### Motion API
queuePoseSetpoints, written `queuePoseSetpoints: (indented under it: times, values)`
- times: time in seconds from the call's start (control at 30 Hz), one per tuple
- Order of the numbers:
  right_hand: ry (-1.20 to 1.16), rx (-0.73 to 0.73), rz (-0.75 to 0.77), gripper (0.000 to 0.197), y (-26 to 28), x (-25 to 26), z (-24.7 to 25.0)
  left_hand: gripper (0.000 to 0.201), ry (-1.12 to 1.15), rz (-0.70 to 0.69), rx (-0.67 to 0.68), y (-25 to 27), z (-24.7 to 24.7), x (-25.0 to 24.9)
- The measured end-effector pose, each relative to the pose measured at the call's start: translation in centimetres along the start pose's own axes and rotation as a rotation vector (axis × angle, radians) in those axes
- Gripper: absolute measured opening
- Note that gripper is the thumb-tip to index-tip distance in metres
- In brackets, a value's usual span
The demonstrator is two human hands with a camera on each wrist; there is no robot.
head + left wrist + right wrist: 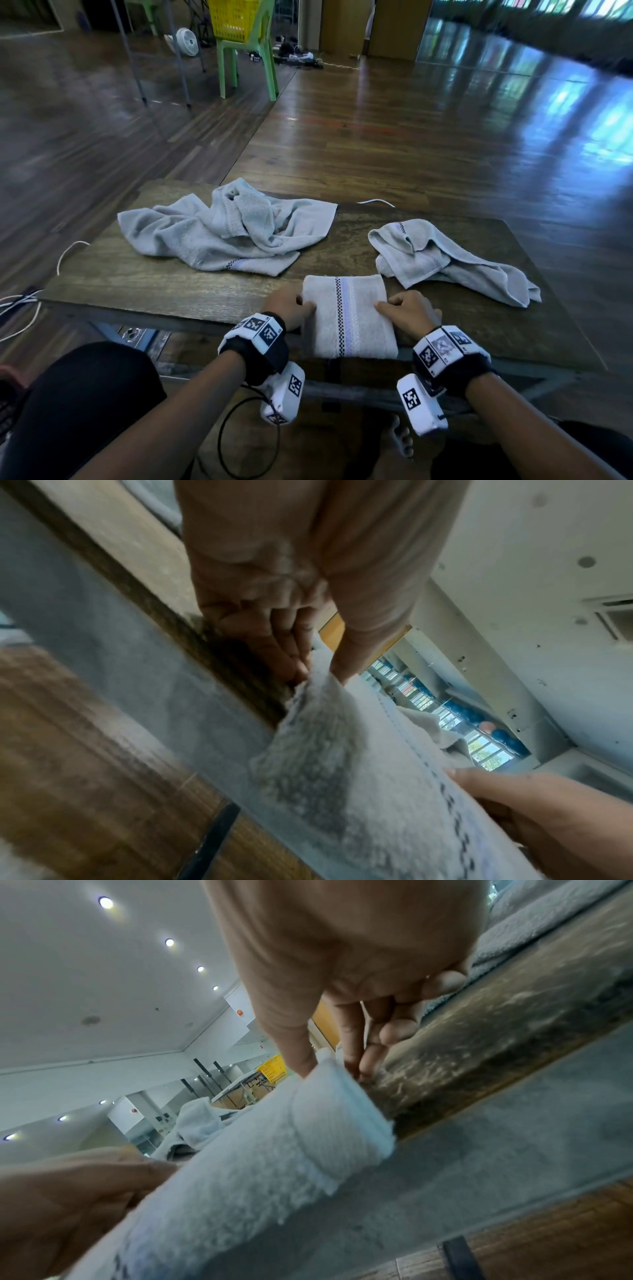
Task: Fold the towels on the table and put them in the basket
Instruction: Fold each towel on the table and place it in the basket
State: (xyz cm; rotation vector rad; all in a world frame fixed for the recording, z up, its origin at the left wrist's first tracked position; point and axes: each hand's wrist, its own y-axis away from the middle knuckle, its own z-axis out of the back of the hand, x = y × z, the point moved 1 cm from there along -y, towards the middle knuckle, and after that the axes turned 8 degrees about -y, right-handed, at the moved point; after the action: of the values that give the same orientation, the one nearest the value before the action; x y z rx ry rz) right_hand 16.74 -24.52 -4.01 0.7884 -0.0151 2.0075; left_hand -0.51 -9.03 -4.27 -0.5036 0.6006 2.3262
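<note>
A folded grey towel (347, 315) with a checked stripe lies at the table's near edge and overhangs it. My left hand (289, 303) pinches its left side, thumb on top and fingers beneath, as the left wrist view shows on the folded towel (342, 750). My right hand (407, 310) pinches the right side of the folded towel (291, 1145) the same way. A large crumpled towel (222, 229) lies at the table's back left. A smaller crumpled towel (445, 260) lies at the right. The yellow basket (236, 19) stands on a green chair far behind the table.
The wooden table (137, 284) is low, with a metal frame under its near edge. White cables (20, 308) trail off its left side. The green chair (250, 61), a white fan (186, 41) and metal legs stand on the wooden floor beyond.
</note>
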Motion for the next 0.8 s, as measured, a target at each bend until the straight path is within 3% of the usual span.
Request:
queuePoseSetpoints:
  times: [0.3, 0.4, 0.47, 0.53, 0.67, 0.8]
  values:
    - [-0.216, 0.104, -0.009, 0.047, -0.5, 1.3, 0.2, 0.043, 0.233, 0.109, 0.050, -0.4, -0.2, -0.7]
    - [-0.363, 0.159, -0.010, 0.034, -0.4, 1.6, 0.5, 0.039, 0.435, 0.176, 0.039, -0.2, 0.0, -0.9]
    - [-0.566, 0.203, -0.057, 0.016, 0.1, 1.9, 0.7, 0.034, 0.565, 0.202, 0.024, -0.1, 0.1, -0.7]
    - [-0.786, 0.235, -0.123, 0.011, 0.9, 2.1, 0.8, 0.021, 0.667, 0.197, 0.028, 0.3, 0.3, -0.4]
    - [-0.998, 0.315, -0.247, 0.017, 2.9, 2.3, 0.7, 0.022, 0.741, 0.159, 0.070, 2.2, 1.2, 0.3]
    - [-1.047, 0.371, -0.254, 0.032, 5.7, 3.8, 0.4, 0.017, 0.846, 0.163, 0.039, 5.5, 2.3, 2.2]
